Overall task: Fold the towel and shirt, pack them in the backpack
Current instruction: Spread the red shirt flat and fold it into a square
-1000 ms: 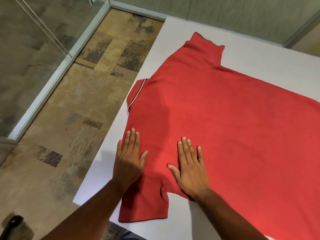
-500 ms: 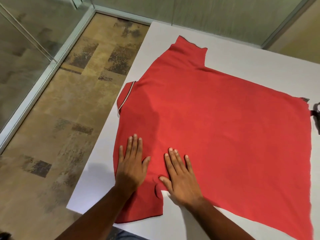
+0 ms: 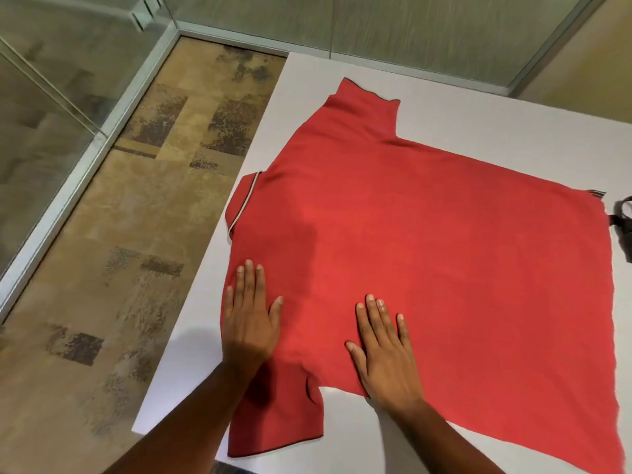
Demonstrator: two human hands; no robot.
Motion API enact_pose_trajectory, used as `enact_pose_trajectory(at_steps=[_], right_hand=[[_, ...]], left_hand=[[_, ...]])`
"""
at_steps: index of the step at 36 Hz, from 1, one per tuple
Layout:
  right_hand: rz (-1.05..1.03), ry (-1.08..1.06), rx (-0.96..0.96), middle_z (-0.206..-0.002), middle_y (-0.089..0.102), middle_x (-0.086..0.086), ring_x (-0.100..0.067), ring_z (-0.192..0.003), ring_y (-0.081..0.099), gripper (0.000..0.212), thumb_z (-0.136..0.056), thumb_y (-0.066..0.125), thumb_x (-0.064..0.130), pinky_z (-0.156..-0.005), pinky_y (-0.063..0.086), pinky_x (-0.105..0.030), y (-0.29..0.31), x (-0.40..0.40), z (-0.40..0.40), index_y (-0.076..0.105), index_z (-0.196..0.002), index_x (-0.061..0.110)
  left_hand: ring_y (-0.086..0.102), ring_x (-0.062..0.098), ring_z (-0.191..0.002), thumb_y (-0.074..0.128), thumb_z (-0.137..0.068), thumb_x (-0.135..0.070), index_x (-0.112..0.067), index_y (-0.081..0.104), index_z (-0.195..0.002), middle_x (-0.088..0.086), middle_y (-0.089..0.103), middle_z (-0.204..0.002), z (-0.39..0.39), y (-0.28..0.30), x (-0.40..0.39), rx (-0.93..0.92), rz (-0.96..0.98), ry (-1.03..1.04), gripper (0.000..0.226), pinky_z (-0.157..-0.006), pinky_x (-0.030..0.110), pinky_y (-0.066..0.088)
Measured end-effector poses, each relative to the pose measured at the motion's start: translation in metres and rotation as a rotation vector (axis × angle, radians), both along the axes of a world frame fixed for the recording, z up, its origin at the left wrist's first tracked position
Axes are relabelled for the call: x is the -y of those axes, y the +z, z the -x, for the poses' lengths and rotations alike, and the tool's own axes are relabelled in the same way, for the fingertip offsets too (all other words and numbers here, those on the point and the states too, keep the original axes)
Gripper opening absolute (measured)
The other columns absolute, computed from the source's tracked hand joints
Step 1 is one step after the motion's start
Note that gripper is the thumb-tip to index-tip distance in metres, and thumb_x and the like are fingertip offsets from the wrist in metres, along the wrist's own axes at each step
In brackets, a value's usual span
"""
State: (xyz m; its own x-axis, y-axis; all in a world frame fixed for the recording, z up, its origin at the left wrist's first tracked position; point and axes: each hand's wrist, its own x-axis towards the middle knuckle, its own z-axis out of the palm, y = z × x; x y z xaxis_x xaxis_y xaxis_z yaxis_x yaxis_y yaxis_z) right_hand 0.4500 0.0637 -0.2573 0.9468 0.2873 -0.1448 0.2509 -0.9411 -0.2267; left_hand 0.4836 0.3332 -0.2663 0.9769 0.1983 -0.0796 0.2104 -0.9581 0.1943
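On the white table (image 3: 496,107), the red shirt (image 3: 427,261) lies spread flat, back up, its collar (image 3: 244,200) at the left edge of the table, one sleeve reaching to the far side and the other hanging toward the near edge. Both hands rest palm-down on the cloth with fingers straight and together, gripping nothing: the left hand (image 3: 251,323) near the shoulder at the left edge of the shirt, the right hand (image 3: 383,343) on the body, just right of where the near sleeve (image 3: 277,415) joins. At the far right edge of the view a dark strap (image 3: 624,224) shows, perhaps part of the backpack; I cannot tell. The towel is not in view.

The step in hand looks like smoothing the shirt before the first fold. To do it well, the palms should sweep outward from the middle toward the hem and sleeves, so that wrinkles are pushed off the cloth rather than trapped under it. A small pucker sits at the near armpit seam and wants pressing out first. Then the near sleeve should come in over the body along a straight line from shoulder to hem, one hand pinning the crease while the other carries the cloth, so the later folds stay square and compact enough for packing.
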Motion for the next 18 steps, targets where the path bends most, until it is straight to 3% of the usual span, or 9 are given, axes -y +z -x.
enact_pose_trajectory(at_steps=[9, 18], right_hand=[[-0.008, -0.085, -0.026, -0.174, 0.003, 0.002, -0.017, -0.16, 0.002, 0.066, -0.11, 0.029, 0.053, -0.127, 0.011, -0.052, 0.008, 0.035, 0.01, 0.012, -0.166, 0.022], [0.046, -0.245, -0.072, -0.174, 0.002, 0.005, -0.013, -0.16, -0.001, 0.064, -0.11, 0.023, 0.052, -0.128, 0.012, -0.053, 0.01, 0.088, 0.028, 0.012, -0.166, 0.025]], left_hand=[[0.023, 0.033, -0.155, 0.037, -0.106, -0.043, -0.004, 0.028, -0.159, 0.02, 0.022, -0.166, 0.003, 0.005, 0.008, 0.129, -0.039, -0.036, 0.067, -0.122, 0.053, 0.025], [0.02, 0.032, -0.156, 0.036, -0.106, -0.043, -0.008, 0.027, -0.16, 0.017, 0.02, -0.167, 0.007, 0.001, 0.007, 0.14, -0.032, -0.146, 0.065, -0.12, 0.058, 0.026]])
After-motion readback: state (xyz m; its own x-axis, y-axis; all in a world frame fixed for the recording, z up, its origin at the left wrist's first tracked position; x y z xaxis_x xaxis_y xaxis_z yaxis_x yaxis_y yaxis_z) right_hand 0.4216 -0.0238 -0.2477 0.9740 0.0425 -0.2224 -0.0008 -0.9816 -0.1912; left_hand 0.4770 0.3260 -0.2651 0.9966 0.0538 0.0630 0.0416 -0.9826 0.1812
